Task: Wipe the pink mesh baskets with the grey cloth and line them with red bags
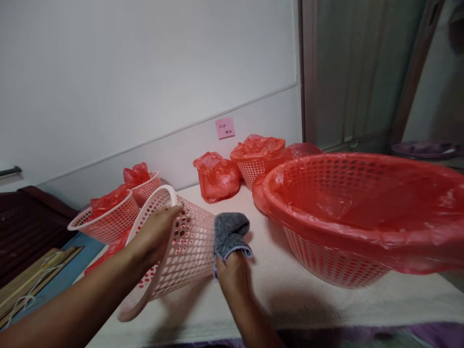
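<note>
A pink perforated basket (195,241) is tipped on its side above the white-covered table, its opening toward the lower left. My left hand (157,232) grips its rim, thumb on the outside and the other fingers hidden. In my right hand (234,273) is a dark grey cloth (232,229) with a pale edge, pressed against the basket's base. To the right stands a large basket (333,256) lined with a red plastic bag (369,193) folded over its rim.
Two smaller pink baskets (118,220) with red bags stand at the left. A red bag (219,179) and a lined basket (253,169) are by the wall, below a pink note (225,128). Cardboard (32,280) lies at the lower left of the table (290,309).
</note>
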Available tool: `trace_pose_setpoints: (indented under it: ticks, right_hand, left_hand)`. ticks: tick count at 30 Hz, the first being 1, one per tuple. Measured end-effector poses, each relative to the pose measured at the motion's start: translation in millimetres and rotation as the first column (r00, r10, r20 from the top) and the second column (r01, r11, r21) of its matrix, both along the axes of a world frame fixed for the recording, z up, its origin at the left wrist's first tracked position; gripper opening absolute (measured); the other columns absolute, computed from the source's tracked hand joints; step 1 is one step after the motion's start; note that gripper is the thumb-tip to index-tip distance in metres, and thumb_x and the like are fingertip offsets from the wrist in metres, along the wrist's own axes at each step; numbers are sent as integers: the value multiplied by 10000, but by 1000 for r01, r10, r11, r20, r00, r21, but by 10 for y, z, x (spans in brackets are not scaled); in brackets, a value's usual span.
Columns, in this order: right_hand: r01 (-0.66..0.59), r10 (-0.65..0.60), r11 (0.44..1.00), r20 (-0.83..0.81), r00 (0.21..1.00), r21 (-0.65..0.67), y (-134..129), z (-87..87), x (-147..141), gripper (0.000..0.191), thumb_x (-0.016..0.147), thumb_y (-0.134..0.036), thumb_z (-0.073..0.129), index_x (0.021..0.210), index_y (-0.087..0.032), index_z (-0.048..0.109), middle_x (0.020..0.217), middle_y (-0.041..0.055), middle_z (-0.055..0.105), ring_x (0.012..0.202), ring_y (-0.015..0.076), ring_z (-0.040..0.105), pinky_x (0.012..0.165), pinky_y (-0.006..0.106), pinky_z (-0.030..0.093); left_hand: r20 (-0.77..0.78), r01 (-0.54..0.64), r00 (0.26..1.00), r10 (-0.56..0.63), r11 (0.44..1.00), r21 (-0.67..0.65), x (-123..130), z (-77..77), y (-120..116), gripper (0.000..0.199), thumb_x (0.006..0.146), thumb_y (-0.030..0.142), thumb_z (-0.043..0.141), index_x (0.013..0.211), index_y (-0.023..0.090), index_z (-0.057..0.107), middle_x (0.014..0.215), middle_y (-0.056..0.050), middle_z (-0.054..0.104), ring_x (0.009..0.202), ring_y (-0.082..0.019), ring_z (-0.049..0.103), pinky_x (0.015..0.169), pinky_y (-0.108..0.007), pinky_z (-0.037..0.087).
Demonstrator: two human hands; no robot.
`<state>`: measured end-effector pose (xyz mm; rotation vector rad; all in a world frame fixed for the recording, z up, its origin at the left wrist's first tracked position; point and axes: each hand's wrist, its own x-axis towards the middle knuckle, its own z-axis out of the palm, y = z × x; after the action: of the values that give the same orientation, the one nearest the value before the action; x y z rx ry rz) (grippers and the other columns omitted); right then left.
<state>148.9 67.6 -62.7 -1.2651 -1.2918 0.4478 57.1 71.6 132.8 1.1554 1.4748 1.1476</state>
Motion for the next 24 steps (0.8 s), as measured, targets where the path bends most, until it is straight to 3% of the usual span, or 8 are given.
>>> trace_pose_setpoints:
  ticks: [3,8,11,14,17,20,22,24]
  right_hand:
    - [-7,6,1000,-47,999,-11,17,39,57,300,708,-87,509,902,-163,726,880,131,720,857,294,671,789,402,529]
    - [-225,249,946,-77,965,233,-454,262,-170,519,687,-93,564,1183,-231,637,1107,82,689,1105,280,600,1005,428,434]
    - [-228,223,921,55,973,314,-635,335,-243,587,702,-157,628,1276,-265,571,1176,65,666,1195,296,542,1048,437,400]
    - [-204,167,906,130,977,371,-512,333,-176,578,719,-126,575,1284,-250,566,1223,72,641,1236,302,502,1073,487,356]
    - [-144,123,939,84,989,313,-196,237,-27,552,702,-68,508,1221,-219,620,1221,95,640,1200,306,527,1049,508,368]
    - [-26,28,994,-24,999,108,53,101,91,416,708,-59,496,1048,-179,705,1062,125,702,1022,298,634,902,433,489]
    - [9,-6,1000,-103,995,26,76,65,91,348,711,-72,503,974,-156,714,952,130,720,912,289,669,829,406,521]
    - [-33,46,997,-187,981,72,-36,101,7,359,698,-79,513,999,-154,695,949,119,717,908,273,670,836,392,525]
  left_hand:
    - [68,24,997,-24,1000,1,-10,-14,8,138,774,281,599,719,159,567,591,9,596,486,-107,540,487,-223,427]
    - [100,48,994,-47,999,-13,141,-110,-114,200,785,357,609,776,158,629,631,-16,658,515,-141,592,527,-258,466]
    - [130,83,989,-70,991,-101,197,-175,-181,314,786,459,597,849,159,664,681,-48,695,591,-214,646,601,-340,505]
    - [132,98,988,-82,988,-116,214,-207,-203,343,798,473,582,895,157,673,736,-56,715,654,-224,663,621,-333,497]
    - [83,111,991,-107,993,-38,229,-218,-210,305,821,417,572,918,144,666,785,-55,721,691,-198,661,641,-299,486]
    - [76,108,991,-107,994,-10,235,-230,-211,282,800,394,609,929,146,642,824,-57,721,732,-189,663,684,-296,490]
    - [83,86,993,-86,996,0,230,-236,-189,297,779,424,634,890,148,634,827,-57,720,751,-191,665,710,-301,495]
    - [96,70,993,-69,998,-4,233,-237,-144,317,774,456,632,848,148,634,799,-57,718,734,-197,669,706,-309,500]
